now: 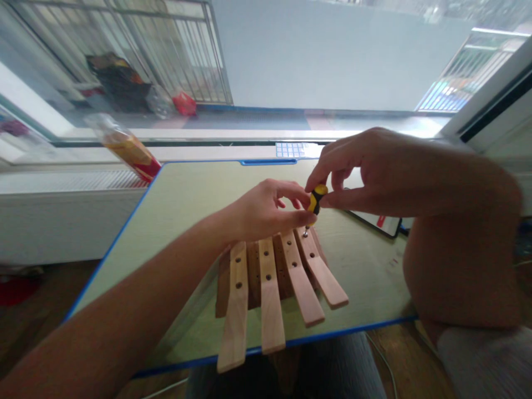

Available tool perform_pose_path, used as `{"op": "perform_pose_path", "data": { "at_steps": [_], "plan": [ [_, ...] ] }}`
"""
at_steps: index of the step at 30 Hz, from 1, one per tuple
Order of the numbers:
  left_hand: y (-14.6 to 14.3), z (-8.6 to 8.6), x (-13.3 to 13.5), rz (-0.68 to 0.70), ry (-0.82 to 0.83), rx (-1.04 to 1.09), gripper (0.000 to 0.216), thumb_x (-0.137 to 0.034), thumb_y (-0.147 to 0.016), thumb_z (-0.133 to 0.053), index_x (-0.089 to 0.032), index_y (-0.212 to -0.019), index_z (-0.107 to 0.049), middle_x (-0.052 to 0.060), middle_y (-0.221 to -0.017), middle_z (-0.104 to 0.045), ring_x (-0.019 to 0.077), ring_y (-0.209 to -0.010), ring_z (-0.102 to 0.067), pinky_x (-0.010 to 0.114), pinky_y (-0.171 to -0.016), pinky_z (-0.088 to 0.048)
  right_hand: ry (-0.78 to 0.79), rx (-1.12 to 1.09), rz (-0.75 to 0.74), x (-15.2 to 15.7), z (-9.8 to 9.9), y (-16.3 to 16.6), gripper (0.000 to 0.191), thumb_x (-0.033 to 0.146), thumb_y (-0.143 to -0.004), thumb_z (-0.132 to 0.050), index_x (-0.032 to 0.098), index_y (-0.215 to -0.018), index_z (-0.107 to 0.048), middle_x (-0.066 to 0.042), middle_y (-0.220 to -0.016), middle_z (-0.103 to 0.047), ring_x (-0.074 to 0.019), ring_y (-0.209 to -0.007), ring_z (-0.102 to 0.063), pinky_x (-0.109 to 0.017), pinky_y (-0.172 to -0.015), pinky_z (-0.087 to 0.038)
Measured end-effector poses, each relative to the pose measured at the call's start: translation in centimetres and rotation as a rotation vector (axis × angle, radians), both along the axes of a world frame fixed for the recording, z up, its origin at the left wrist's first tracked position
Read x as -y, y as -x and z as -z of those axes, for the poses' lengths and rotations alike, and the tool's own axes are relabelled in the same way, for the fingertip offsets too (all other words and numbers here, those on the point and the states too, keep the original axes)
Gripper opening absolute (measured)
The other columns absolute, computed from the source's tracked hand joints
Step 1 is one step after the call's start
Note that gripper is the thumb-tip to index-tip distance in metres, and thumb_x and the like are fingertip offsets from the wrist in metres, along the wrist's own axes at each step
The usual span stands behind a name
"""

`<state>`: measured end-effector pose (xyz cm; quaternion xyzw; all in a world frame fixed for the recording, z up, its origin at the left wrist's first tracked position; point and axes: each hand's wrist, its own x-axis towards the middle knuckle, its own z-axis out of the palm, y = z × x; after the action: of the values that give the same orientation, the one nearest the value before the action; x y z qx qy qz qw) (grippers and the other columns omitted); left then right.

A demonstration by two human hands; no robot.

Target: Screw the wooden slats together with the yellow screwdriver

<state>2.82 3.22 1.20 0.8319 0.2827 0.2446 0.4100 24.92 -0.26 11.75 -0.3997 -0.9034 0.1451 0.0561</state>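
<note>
Several pale wooden slats with drilled holes lie fanned out on darker cross pieces at the table's near edge. A short screwdriver with a yellow and black handle stands upright over a screw in the rightmost slat. My right hand pinches the top of the screwdriver handle from above. My left hand rests on the far ends of the slats, its fingers curled against the screwdriver's lower part.
The green table has a blue rim. A blurred bottle with a red and yellow label stands at its far left corner by the window sill. A white flat object lies under my right wrist. My knee rises at the right.
</note>
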Motion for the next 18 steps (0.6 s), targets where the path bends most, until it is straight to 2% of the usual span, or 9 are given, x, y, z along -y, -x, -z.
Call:
{"op": "perform_pose_path", "data": {
  "at_steps": [3, 8, 12, 15, 18],
  "plan": [
    [0.0, -0.2, 0.2, -0.012, -0.043, -0.027, 0.018, -0.03, -0.087, -0.074, -0.018, -0.099, -0.082, 0.008, -0.107, -0.079, 0.0219, -0.099, -0.07, 0.035, -0.087, -0.053, -0.025, 0.023, 0.013, 0.0, 0.1, 0.2, 0.019, 0.023, -0.087, -0.066, 0.024, -0.096, -0.083, 0.001, -0.078, -0.077, -0.0139, -0.06, -0.062, -0.032, -0.058, -0.044],
    [-0.2, -0.2, 0.1, -0.001, -0.063, -0.022, 0.019, -0.019, -0.082, -0.07, -0.02, -0.096, -0.082, 0.006, -0.108, -0.077, 0.0207, -0.1, -0.07, 0.034, -0.088, -0.053, -0.033, 0.046, 0.041, -0.1, 0.3, 0.1, 0.02, 0.032, -0.087, -0.069, 0.023, -0.098, -0.083, 0.0, -0.081, -0.078, -0.0141, -0.062, -0.061, -0.032, -0.055, -0.042],
    [-0.4, -0.2, 0.2, -0.013, -0.061, -0.022, 0.017, -0.019, -0.082, -0.07, -0.019, -0.095, -0.082, 0.006, -0.104, -0.076, 0.0203, -0.097, -0.069, 0.034, -0.085, -0.051, -0.073, 0.081, 0.112, -0.5, 0.7, 0.1, 0.017, 0.038, -0.087, -0.071, 0.025, -0.086, -0.081, 0.003, -0.065, -0.07, -0.0122, -0.054, -0.052, -0.032, -0.049, -0.034],
    [-0.4, -0.2, 0.2, 0.002, -0.08, -0.02, 0.015, -0.018, -0.084, -0.069, -0.017, -0.093, -0.081, 0.006, -0.103, -0.075, 0.0198, -0.096, -0.068, 0.034, -0.086, -0.05, -0.136, 0.115, 0.163, -0.9, 1.0, 0.2, 0.027, 0.048, -0.088, -0.072, 0.023, -0.077, -0.077, 0.002, -0.061, -0.066, -0.0118, -0.053, -0.048, -0.032, -0.051, -0.033],
    [-0.4, -0.2, 0.1, 0.01, -0.109, -0.018, 0.014, -0.016, -0.083, -0.069, -0.017, -0.091, -0.08, 0.005, -0.102, -0.075, 0.0195, -0.096, -0.067, 0.033, -0.086, -0.05, -0.128, 0.132, 0.207, -1.0, 1.1, 0.4, 0.036, 0.052, -0.088, -0.071, 0.022, -0.069, -0.07, 0.003, -0.056, -0.06, -0.011, -0.05, -0.043, -0.033, -0.05, -0.03]
  ]
}}
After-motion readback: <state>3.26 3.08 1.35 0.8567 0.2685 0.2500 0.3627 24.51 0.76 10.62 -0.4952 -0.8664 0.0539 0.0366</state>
